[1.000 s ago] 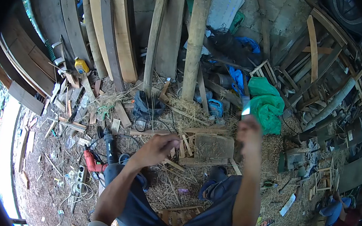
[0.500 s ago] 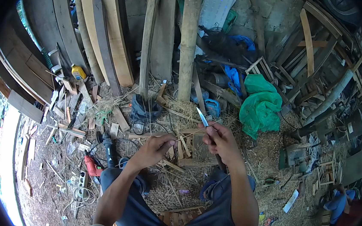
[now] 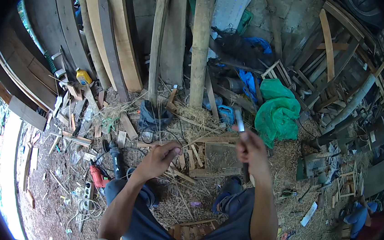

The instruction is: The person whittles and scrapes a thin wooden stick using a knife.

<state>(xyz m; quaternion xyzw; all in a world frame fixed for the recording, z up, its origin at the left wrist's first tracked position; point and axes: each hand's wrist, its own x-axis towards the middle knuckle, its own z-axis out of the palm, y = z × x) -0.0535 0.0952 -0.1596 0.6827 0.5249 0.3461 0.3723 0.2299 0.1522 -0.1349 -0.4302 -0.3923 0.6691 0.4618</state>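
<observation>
My right hand (image 3: 253, 155), blurred by motion, is wrapped round the handle of a knife (image 3: 239, 121). The blade points up and away from me, and the dark handle end shows below the fist. To its left, my left hand (image 3: 158, 160) is closed in a pinch. A thin, pale strip (image 3: 201, 139), like split bamboo or straw, runs from its fingertips toward the upper right. The knife and strip appear apart. Both hands are above my knees, over a floor littered with shavings.
Wooden pieces (image 3: 218, 156) lie between my feet. A black angle grinder (image 3: 116, 161), a red power tool (image 3: 99, 176) and a power strip (image 3: 87, 195) are at left. A green plastic bag (image 3: 277, 113) lies right. Boards (image 3: 117, 35) lean behind; another person (image 3: 370, 222) sits at far right.
My right hand has moved right with the knife, away from my left hand, and the blade now stands more upright. My left hand has shifted slightly left, still pinching the strip.
</observation>
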